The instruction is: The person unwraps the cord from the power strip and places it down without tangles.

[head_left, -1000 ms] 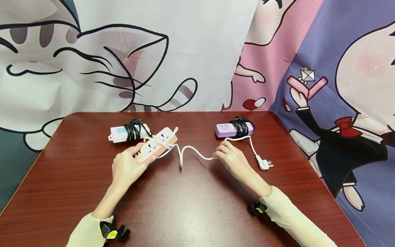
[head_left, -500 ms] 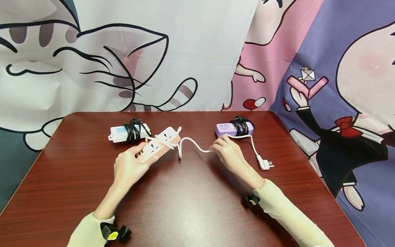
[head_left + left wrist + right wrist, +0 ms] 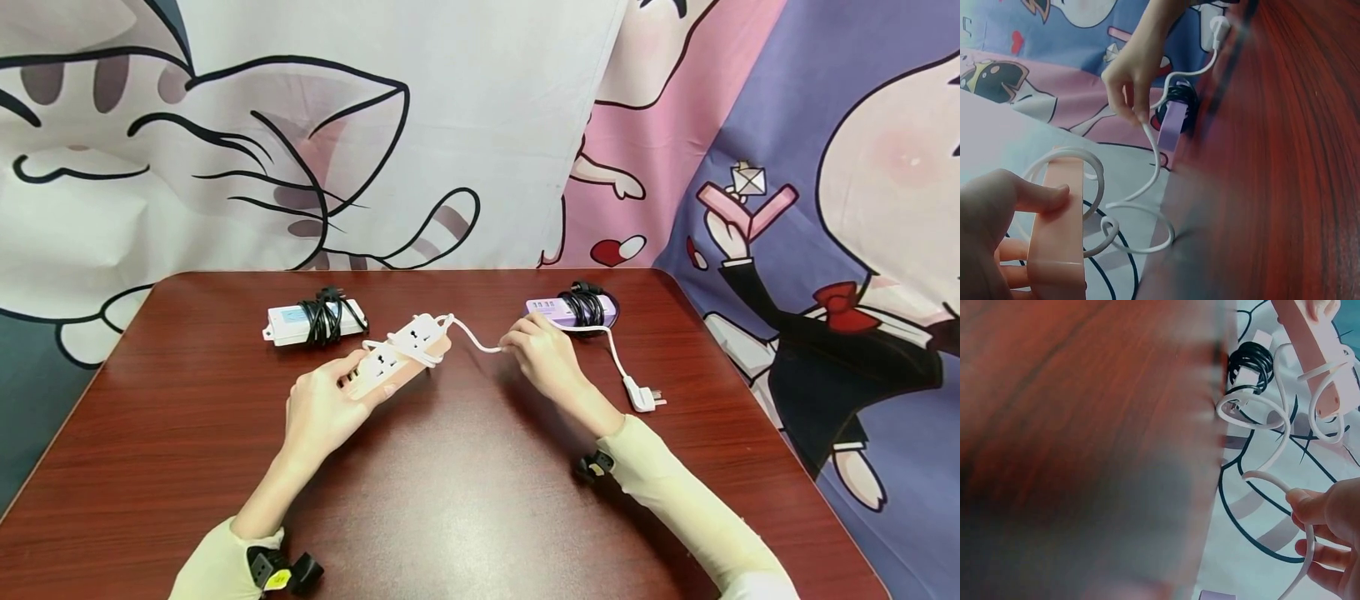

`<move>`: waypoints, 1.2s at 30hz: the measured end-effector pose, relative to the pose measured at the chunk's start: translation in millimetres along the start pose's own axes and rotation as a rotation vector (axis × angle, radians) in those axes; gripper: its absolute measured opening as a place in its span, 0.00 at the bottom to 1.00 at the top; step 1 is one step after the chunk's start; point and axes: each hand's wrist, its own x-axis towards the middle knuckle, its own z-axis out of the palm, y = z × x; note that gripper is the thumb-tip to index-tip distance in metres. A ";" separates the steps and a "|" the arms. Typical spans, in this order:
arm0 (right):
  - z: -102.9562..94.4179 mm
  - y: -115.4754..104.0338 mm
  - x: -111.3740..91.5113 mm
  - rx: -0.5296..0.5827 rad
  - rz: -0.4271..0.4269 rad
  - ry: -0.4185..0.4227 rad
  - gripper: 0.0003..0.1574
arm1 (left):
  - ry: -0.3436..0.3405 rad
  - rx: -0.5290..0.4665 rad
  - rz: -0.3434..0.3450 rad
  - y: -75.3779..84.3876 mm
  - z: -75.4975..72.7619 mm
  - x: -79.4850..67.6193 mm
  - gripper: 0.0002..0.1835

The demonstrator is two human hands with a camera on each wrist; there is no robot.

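My left hand (image 3: 326, 408) grips the lower end of a power strip (image 3: 401, 354) with a white socket face and peach sides. The strip is held tilted over the table, its far end pointing up and right. Turns of its white cord (image 3: 477, 342) wrap around the strip's middle. In the left wrist view, my left thumb lies along the peach side (image 3: 1060, 231), beside loose cord loops (image 3: 1141, 244). My right hand (image 3: 543, 358) pinches the cord between thumb and fingers, also seen in the right wrist view. Beyond it, the cord runs to a white plug (image 3: 642, 395).
Behind the left hand lies a white power strip (image 3: 288, 327) with a black cord wound round it. A purple power strip (image 3: 551, 312), likewise wrapped in black cord, sits behind the right hand. The brown table (image 3: 480, 500) ends at a cartoon-printed curtain (image 3: 495, 125).
My left hand has carried the peach-sided power strip slightly right. My right hand has moved left and a little away with the cord. The hanging cord loop between them has been taken up.
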 end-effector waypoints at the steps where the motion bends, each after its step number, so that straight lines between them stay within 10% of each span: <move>1: 0.9 0.5 1.5 -0.004 -0.001 0.003 0.04 | -0.003 0.000 0.000 0.5 0.1 -0.4 0.33; 36: 10.4 2.5 19.0 0.069 0.185 0.135 0.03 | -0.177 0.046 0.047 8.1 11.2 -7.7 0.34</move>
